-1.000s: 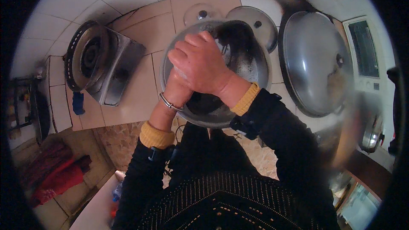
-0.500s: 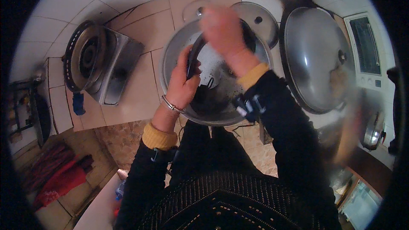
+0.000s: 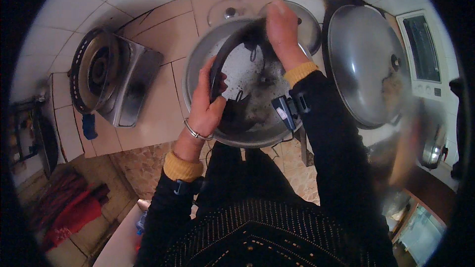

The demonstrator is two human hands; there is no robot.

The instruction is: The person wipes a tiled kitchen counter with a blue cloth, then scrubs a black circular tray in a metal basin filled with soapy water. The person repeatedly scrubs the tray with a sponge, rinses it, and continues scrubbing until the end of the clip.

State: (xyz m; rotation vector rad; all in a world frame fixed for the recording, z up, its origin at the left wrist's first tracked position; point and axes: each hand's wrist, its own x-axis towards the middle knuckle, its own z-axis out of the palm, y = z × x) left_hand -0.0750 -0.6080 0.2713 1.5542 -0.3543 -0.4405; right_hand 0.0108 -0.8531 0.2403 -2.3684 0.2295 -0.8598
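Note:
A large grey metal basin (image 3: 195,57) stands in front of me with foamy, sudsy water inside. Tilted over it is a dark, curved-rimmed vessel that looks like a round pan (image 3: 231,45). My left hand (image 3: 207,101) is closed on the left part of its rim, thumb on the near side and fingertips showing inside. At the far right of the rim, my right hand (image 3: 283,29) is closed in a fist; what its fingers hold, if anything, is hidden. Small dark looped shapes show against the suds, too unclear to name.
A gas stove (image 3: 131,84) with a round burner ring stands left on the tiled counter. Behind the basin lie a clear lid (image 3: 217,12) and a grey lid (image 3: 308,24). A big domed lid (image 3: 363,64) is at right, near a white appliance (image 3: 420,49).
My right hand has moved from the far middle of the rim toward the right, and its blur is gone. My left hand keeps its hold on the pan's rim.

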